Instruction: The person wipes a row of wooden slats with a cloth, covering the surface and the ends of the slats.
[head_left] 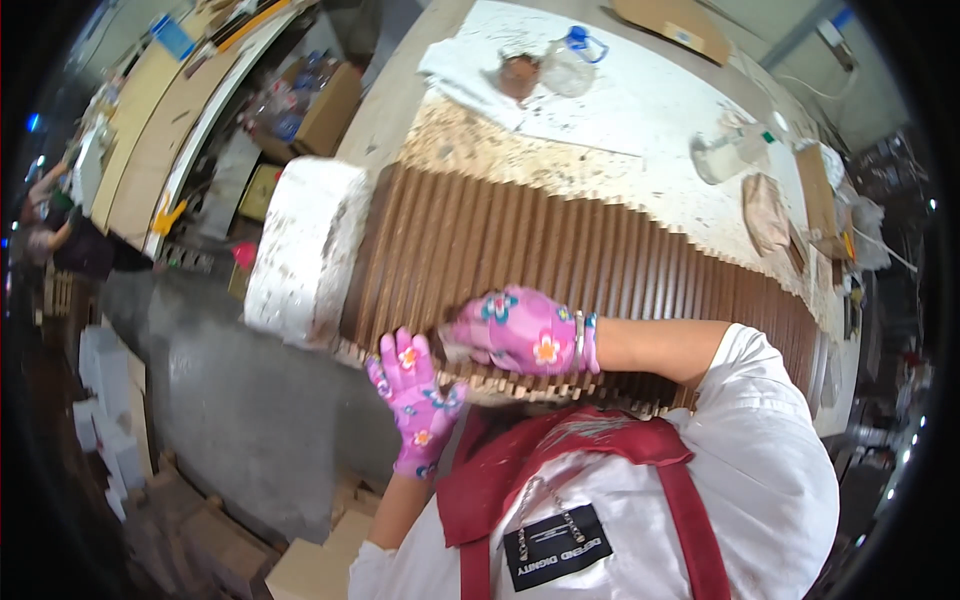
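Observation:
A long row of brown grooved wooden strips [470, 240] lies side by side on the table. My left hand [418, 405], in a pink flowered glove, is at the near ends of the strips toward the left, its fingers stretched out and apart. My right hand [520, 330], gloved the same way, rests low over the strips just right of it. Its fingers are curled down, and a pale, blurred thing [455, 348] shows under them; its kind is hidden. At the row's left end sits a white block [308, 250] with brown smears.
Beyond the strips are a brown-stained jar [518, 75], a clear jug with a blue cap [572, 62], a clear bottle [728, 152] and a crumpled tan cloth [765, 215]. A cardboard box of plastic bottles [330, 108] stands left. Another person [75, 235] is far left.

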